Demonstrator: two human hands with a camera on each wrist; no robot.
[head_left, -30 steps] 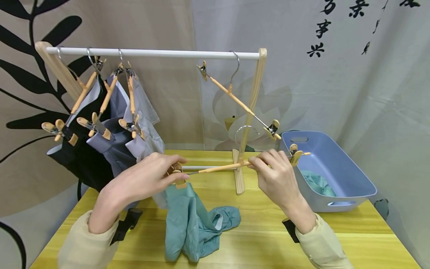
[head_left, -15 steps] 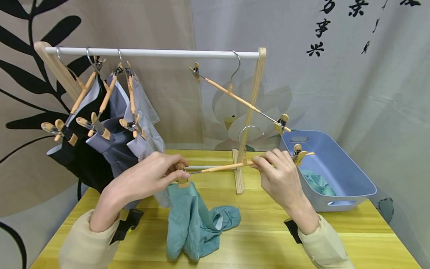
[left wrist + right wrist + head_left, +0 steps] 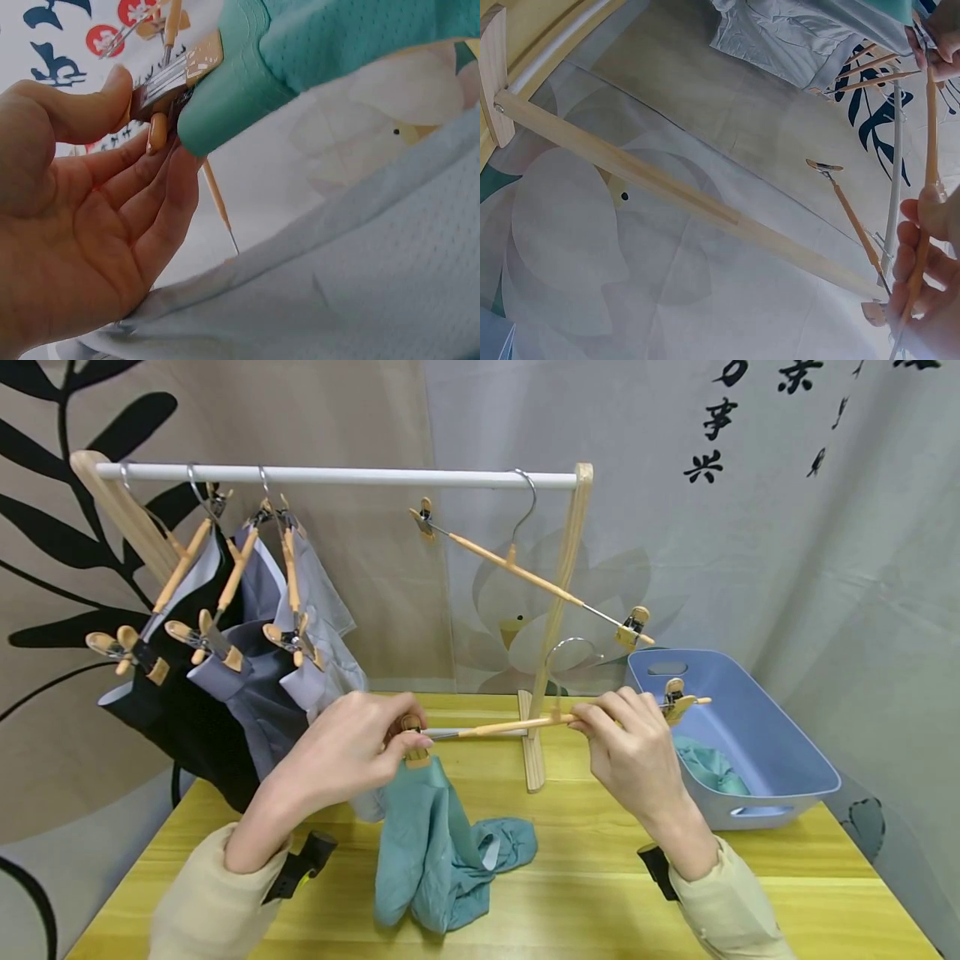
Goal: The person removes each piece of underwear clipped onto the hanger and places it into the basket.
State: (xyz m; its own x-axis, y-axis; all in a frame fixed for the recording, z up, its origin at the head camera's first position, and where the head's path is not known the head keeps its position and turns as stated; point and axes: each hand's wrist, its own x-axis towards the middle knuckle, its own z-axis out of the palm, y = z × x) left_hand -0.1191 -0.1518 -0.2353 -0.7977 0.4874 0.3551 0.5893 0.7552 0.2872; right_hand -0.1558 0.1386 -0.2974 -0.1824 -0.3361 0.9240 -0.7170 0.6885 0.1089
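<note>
A wooden clip hanger (image 3: pixel 513 725) is held level between both hands above the table. At its left end, my left hand (image 3: pixel 352 739) pinches the clip (image 3: pixel 184 71) between thumb and fingers. The waistband of a teal garment (image 3: pixel 423 843) sits in that clip; the rest of the cloth droops to the table in folds. My right hand (image 3: pixel 633 752) grips the bar right of the hook. The right-end clip (image 3: pixel 675 702) has no cloth in it. In the right wrist view, the right fingers (image 3: pixel 907 259) curl round the bar.
A white rail (image 3: pixel 337 477) on a wooden stand carries dark and grey-blue garments (image 3: pixel 255 693) on clip hangers at left. A bare hanger (image 3: pixel 517 568) hangs at its right end. A blue basket (image 3: pixel 757 727) at right contains a teal cloth (image 3: pixel 708 766).
Both hands have shifted slightly right and up with the hanger, drawing the teal garment's top along. The bare hanger on the rail has turned a little.
</note>
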